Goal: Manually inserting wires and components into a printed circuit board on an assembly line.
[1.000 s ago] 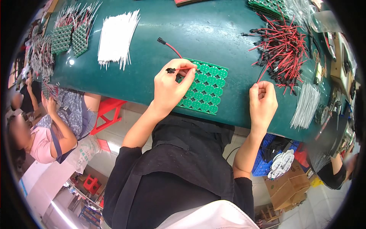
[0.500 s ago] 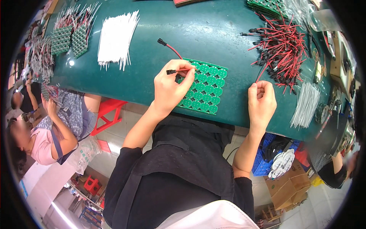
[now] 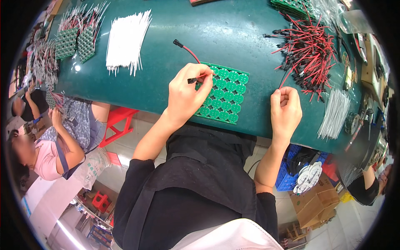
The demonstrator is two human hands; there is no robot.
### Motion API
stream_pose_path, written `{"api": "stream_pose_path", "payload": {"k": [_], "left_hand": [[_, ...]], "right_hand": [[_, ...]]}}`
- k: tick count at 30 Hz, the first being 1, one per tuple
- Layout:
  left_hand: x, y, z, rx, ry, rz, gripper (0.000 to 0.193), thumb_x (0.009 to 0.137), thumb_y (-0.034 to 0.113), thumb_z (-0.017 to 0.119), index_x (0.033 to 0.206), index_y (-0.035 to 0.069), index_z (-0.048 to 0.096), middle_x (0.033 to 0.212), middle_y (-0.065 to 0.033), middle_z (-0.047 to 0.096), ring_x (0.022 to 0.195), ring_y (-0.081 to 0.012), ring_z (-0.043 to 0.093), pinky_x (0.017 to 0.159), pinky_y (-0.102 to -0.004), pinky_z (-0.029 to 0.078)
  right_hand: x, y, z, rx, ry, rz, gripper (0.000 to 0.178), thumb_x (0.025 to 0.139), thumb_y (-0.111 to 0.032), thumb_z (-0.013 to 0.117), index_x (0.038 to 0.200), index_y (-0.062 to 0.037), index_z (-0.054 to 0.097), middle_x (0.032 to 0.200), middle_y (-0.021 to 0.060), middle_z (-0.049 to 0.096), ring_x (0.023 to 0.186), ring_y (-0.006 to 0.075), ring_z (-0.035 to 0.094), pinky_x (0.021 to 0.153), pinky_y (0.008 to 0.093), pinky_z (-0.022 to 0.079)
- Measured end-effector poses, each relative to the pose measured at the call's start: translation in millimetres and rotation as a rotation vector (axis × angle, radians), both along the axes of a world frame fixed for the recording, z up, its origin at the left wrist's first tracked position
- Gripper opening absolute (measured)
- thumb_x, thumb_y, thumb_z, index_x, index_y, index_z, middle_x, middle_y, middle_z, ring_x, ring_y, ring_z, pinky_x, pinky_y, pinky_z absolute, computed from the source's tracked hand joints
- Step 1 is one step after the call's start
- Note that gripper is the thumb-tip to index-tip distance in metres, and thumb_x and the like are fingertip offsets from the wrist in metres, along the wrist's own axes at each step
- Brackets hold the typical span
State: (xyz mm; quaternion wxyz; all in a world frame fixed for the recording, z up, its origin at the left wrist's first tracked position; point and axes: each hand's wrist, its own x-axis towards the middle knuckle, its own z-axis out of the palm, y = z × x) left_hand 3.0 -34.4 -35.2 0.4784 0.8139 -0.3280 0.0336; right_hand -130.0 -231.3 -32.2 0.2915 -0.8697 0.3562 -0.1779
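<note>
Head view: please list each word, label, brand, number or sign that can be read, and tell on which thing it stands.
None reads clearly.
White sack: green print, too blurred to read.
Cardboard box: dark marks, too small to read.
Green circuit-board panel, partly covered by the left hand: any marks are too small to read.

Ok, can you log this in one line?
left hand: pinching connector lead over green board | right hand: pinching red-black wire beside connector pile | second lead: by board's upper edge
</note>
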Motion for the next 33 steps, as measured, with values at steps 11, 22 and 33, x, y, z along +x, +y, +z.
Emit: {"api": "stream_pose_path", "payload": {"k": [11,22,33], "left_hand": [[-2.6,-11.6,-1.7,0.049,-0.033,0.069,0.021,0.080,0.002,0.075,0.093,0.004,0.058,0.077,-0.0052,0.063,0.065,-0.0182,0.063,0.057,-0.0295,0.051],[-6.8,-10.3,9.5,-0.049,-0.421,-0.432,0.031,0.063,-0.005,0.075,0.093,0.003,0.073,0.090,-0.0077,0.064,0.072,-0.0200,0.065,0.064,-0.0274,0.054],[-7.0,-13.7,16.9,-0.163,0.590,-0.041,0.015,0.085,0.003,0.072,0.098,0.000,0.064,0.090,-0.0042,0.069,0.082,-0.0115,0.069,0.074,-0.0266,0.057]], "right_hand": [[-16.0,21.3,20.4,0.783,-0.179,0.127,0.011,0.089,-0.005,0.064,0.081,0.0000,0.059,0.067,-0.0077,0.051,0.060,-0.0006,0.042,0.053,0.0176,0.036],[-15.0,39.7,36.0,1.170,-0.058,0.446,0.008,0.091,-0.003,0.058,0.084,-0.0013,0.059,0.071,-0.0045,0.057,0.062,0.0000,0.047,0.053,0.0193,0.039],[36.8,-50.1,9.7,-0.583,0.229,0.134,0.020,0.092,-0.025,0.063,0.095,-0.0052,0.060,0.088,0.0107,0.058,0.080,0.0293,0.063,0.062,0.0422,0.052]]}}
